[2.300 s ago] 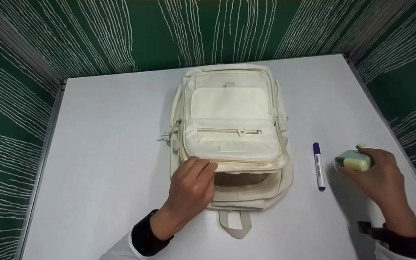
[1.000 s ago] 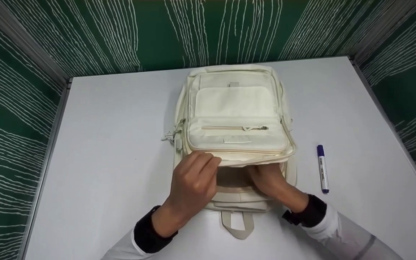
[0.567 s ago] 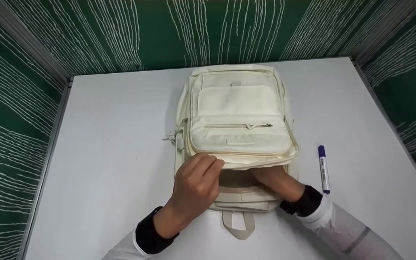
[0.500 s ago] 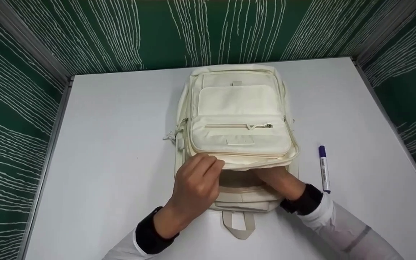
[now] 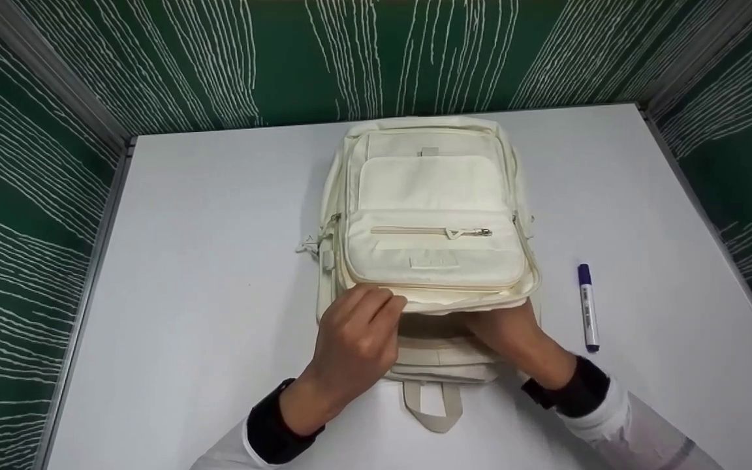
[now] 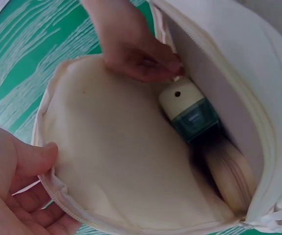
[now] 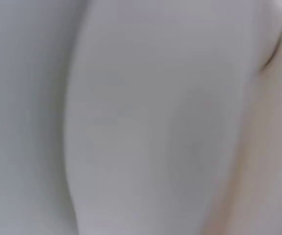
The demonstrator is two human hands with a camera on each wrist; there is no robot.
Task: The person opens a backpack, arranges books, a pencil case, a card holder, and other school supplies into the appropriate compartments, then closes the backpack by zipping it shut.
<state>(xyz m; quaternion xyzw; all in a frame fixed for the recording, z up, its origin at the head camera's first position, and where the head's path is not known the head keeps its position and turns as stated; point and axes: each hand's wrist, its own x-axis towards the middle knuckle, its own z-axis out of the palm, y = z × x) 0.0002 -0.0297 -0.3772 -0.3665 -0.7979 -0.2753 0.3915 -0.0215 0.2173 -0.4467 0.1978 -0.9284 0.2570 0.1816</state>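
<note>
A cream backpack (image 5: 431, 183) lies on the white table, its main compartment unzipped toward me. My left hand (image 5: 356, 339) pinches the zippered edge of the front panel and holds it raised. In the left wrist view the thumb (image 6: 41, 157) lies on top of that edge, fingers beneath. My right hand (image 5: 510, 329) reaches into the opening, fingertips hidden in the head view. The left wrist view shows the right hand's curled fingers pinching at a small cream strap on the end of a green-and-cream block-shaped thing (image 6: 182, 100), which rests inside against the lining. The right wrist view is blurred.
A white marker with purple cap (image 5: 588, 307) lies on the table (image 5: 663, 261) right of the backpack. The backpack's grab loop (image 5: 433, 418) points toward me. Green walls with white drip lines (image 5: 291, 65) enclose the table on three sides.
My right hand has carried the green-and-cream thing from beside the marker into the backpack, and in the last half second has drawn back slightly. The left hand keeps the panel raised, now slightly lower.
</note>
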